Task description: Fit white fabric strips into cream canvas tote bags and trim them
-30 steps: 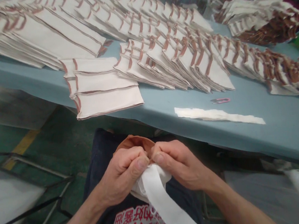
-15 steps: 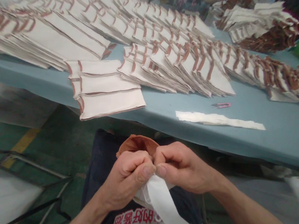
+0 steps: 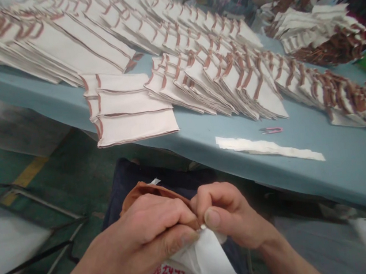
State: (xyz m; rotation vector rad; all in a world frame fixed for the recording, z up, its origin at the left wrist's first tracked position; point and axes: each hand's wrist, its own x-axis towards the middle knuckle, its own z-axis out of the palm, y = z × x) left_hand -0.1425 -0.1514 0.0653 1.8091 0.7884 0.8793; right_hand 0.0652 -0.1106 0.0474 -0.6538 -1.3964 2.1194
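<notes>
Over my lap, my left hand [image 3: 158,233] and my right hand [image 3: 230,213] pinch the same piece of work, fingertips close together. Brown fabric [image 3: 139,192] shows behind and above my left hand, its lower part hidden by the fingers. Below my fingertips hangs a white strip [image 3: 218,261], running down toward the bottom edge. Paler cloth with loose folds lies beside the strip, under my left hand. Both hands are closed on the fabric; the exact spot between the fingertips is hidden.
A blue-covered table [image 3: 196,139] crosses the view, bearing rows of white pieces with brown edges [image 3: 138,124]. Near its front edge lie a white strip [image 3: 267,148] and pink-handled snips [image 3: 271,130]. A metal-framed stand [image 3: 44,203] is at the left.
Both hands have shifted right and slightly down at the fingertips. My left hand reaches further across, and the brown fabric has spread to the left behind it.
</notes>
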